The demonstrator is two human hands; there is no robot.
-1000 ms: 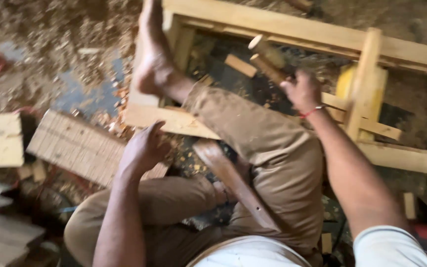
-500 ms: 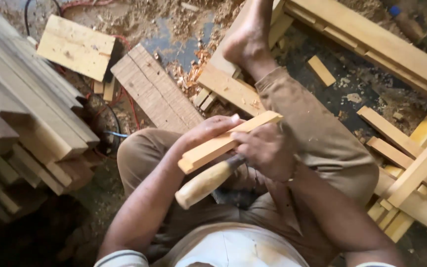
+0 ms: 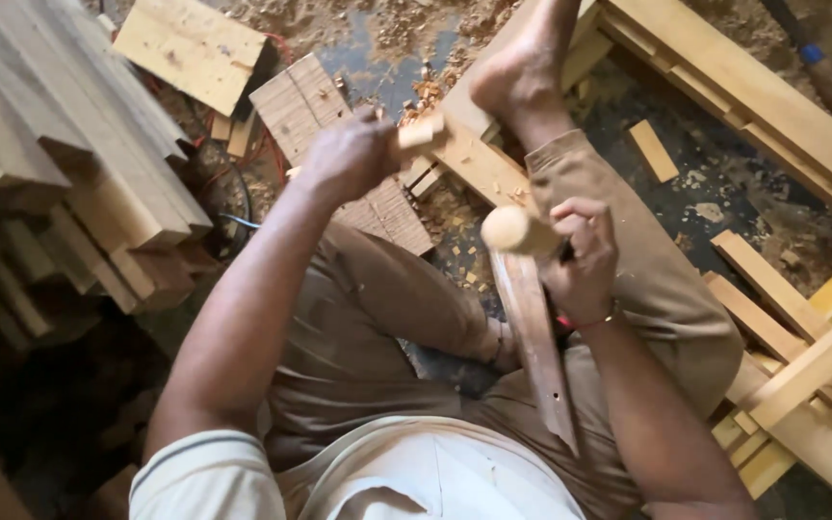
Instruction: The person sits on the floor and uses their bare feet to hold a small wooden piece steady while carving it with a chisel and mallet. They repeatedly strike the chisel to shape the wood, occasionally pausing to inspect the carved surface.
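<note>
I sit on the floor in brown trousers with one bare foot [image 3: 517, 72] stretched out ahead. My left hand [image 3: 349, 154] is raised in front of me and closed around a short pale wooden stick [image 3: 419, 132], whose end pokes out to the right. My right hand [image 3: 582, 255] is over my right thigh, gripping a tool by its round pale wooden handle [image 3: 512, 231]; the working end is hidden. A long flat brown wooden strip [image 3: 541, 366] lies across my lap just under that hand.
Stacked planks [image 3: 60, 144] fill the left side. A square board [image 3: 190, 48] and a grooved board [image 3: 305, 101] lie ahead among wood shavings. A pale timber frame [image 3: 753, 96] runs along the right, with short offcuts [image 3: 654, 151] on the dark floor.
Half a second ago both hands held the pale stick together over my lap. Now my left hand has carried it forward and up, and my right hand has moved right with the round handle.
</note>
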